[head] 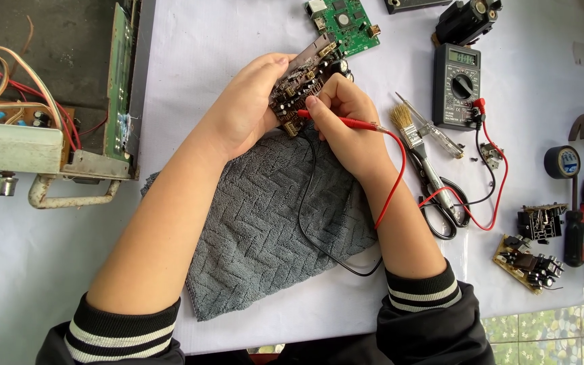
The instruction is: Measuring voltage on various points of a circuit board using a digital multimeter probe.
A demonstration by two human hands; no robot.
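the small brown circuit board, matt and studded with shiny metal solder and dull plastic parts, sits in the left hand. the slim red plastic probe in the right hand looks smooth and slightly glossy. at six o'clock below them lies the grey woven cloth towel, soft, ribbed in a herringbone weave. at two o'clock the dark plastic multimeter is matt, on a smooth pale paper-like table cover.

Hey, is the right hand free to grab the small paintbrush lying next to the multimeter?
Probably not as is: the right hand holds the red probe against the circuit board. The paintbrush lies close beside it, with nothing between them.
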